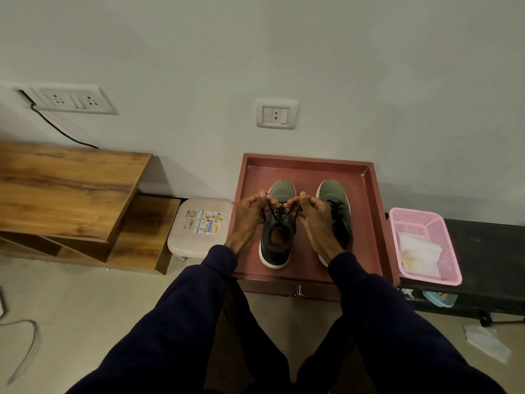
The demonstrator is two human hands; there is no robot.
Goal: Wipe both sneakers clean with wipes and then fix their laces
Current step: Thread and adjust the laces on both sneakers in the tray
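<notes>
Laces (275,212) pinched between left hand (247,220), right hand (318,223).

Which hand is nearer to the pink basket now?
Right. Both hands pinch the laces of one sneaker: the right hand on the side toward the pink basket, the left hand on the far side.

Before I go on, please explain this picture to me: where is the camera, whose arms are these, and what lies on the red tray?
There is no machine here. One camera sits on a person's head and looks down, so the two dark sleeves are that person's own arms. On the red tray stand the left sneaker and the right sneaker, grey and black. The left hand and the right hand each pinch the black lace of the left one. Farther right, a pink basket holds a white packet, perhaps wipes.
</notes>
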